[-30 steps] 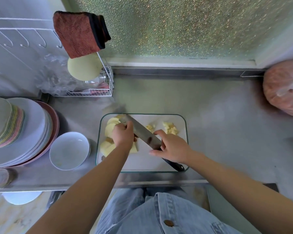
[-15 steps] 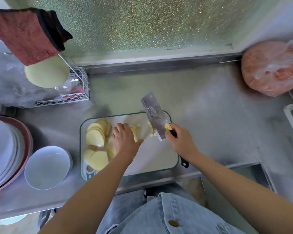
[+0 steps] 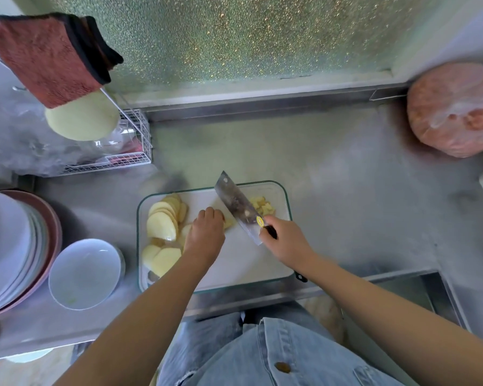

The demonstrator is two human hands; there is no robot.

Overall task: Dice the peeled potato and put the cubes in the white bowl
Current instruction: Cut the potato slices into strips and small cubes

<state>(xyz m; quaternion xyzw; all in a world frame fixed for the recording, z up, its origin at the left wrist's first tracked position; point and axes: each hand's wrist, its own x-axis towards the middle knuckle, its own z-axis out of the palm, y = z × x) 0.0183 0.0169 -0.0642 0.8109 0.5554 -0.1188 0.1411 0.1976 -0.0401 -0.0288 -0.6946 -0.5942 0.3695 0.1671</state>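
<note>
A white cutting board [image 3: 243, 263] lies on the steel counter. Pale potato slices [image 3: 162, 225] are fanned out on its left side, and a small heap of potato cubes [image 3: 262, 206] sits at its far right corner. My left hand [image 3: 207, 235] rests with curled fingers on potato pieces in the board's middle. My right hand [image 3: 286, 240] grips the black handle of a cleaver [image 3: 237, 207], whose blade slants between my left hand and the cubes. The white bowl [image 3: 85, 273] stands left of the board with no cubes in it.
A stack of plates [image 3: 14, 246] fills the left edge beside the bowl. A wire rack [image 3: 129, 151] with a red cloth [image 3: 48, 57] hanging over it stands at the back left. A pink bagged bundle [image 3: 455, 110] sits at the back right. The counter's front edge runs just below the board.
The cleaver has swung from lying low across the board to slanting beside the cubes. My left hand stays on the potato pieces. The view has shifted a little.
</note>
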